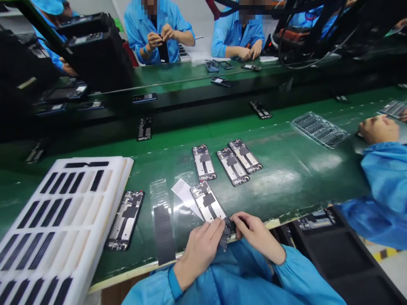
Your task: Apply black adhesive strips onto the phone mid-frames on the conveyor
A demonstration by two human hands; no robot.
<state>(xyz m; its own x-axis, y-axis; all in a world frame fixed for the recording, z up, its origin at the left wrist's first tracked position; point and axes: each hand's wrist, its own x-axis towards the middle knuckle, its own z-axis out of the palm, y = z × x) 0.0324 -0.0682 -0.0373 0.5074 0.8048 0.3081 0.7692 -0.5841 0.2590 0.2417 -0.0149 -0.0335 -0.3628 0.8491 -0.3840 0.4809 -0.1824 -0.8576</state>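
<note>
An opened phone body (208, 201) with bare silver plates lies tilted at the bench's front edge, partly over a white sheet with small dots (183, 191). My left hand (202, 245) presses its closed fingers over the phone's lower end and a small dark grey part (225, 237) that hangs past it. My right hand (256, 233) is pinched at the lower right corner, and whatever its fingertips hold is hidden. Another phone body (204, 162) rests just behind. Two more phone bodies, one nearer (232, 166) and one farther (245, 156), sit to its right.
A white foam tray (125, 169) of black strips stands left, with a phone body (125, 220) beside it. A dark strip sheet (163, 233) lies on the green bench. A co-worker's hand (379, 128) is at right, near a clear sheet (320, 129). Black trays (345, 254) sit below.
</note>
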